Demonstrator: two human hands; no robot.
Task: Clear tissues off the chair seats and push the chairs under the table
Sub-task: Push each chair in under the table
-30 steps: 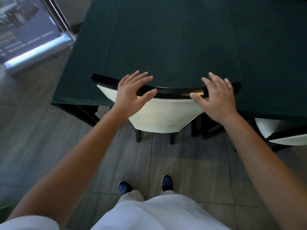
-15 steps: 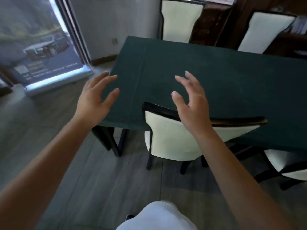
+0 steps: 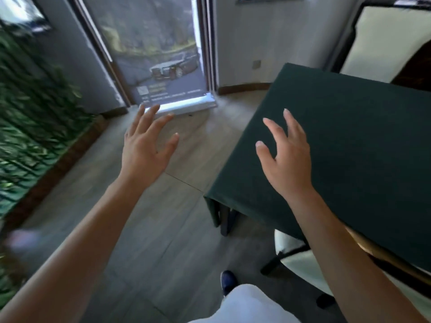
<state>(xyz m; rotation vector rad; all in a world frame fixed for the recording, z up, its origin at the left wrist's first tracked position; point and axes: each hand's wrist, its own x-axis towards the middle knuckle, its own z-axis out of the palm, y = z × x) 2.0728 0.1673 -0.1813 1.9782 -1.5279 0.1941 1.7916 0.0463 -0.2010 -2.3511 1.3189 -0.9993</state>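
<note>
A table under a dark green cloth (image 3: 349,141) fills the right side. A cream chair with a dark frame (image 3: 300,262) is tucked under its near edge at the lower right, partly hidden by my right forearm. My left hand (image 3: 147,148) hovers over the floor with fingers spread, holding nothing. My right hand (image 3: 286,159) hangs above the table's left corner, fingers spread and empty. A second cream chair back (image 3: 377,40) stands beyond the table's far side. No tissue is visible.
A roll-up banner (image 3: 161,64) stands on the floor by the far wall. A green plant wall (image 3: 30,127) runs along the left, blurred. Grey wood-look floor (image 3: 149,229) lies between it and the table. My dark shoe (image 3: 228,279) shows at the bottom.
Both hands have lifted off the chair's back rail and now hang in the air. The view has swung left, so the chair has slid to the lower right and the banner is ahead.
</note>
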